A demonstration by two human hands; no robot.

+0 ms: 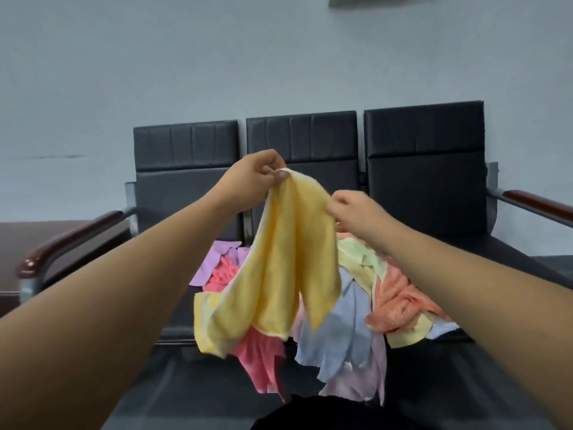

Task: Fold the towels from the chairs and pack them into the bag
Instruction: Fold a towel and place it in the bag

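At the far left a wooden armrest (71,237) bounds the row of three black chairs (186,187), and a stretch of black seat shows between it and my left forearm. The chair backs stand against a plain grey wall (186,57), with open air in front of them at the height of my hands.

My left grip (257,175) is raised before the middle chair, thumb and fingers pinching the top corner of the yellow towel (279,274). The towel hangs from there in long loose folds, unfolded and crumpled, with a pale trim along its edges and two lower corners dangling free. Its lowest part drapes onto the pile (341,336).

My right grip (353,209) sits lower and just to the right, fingers curled and pinching the towel's upper edge, so the cloth sags between my two hands.

The pile lies on the middle seat under the yellow towel: purple and pink towels to the left, blue and lilac in the middle, pale green and orange to the right, all tangled and some spilling over the front edge of the seat.

At the far right a second armrest (539,203) ends the row.
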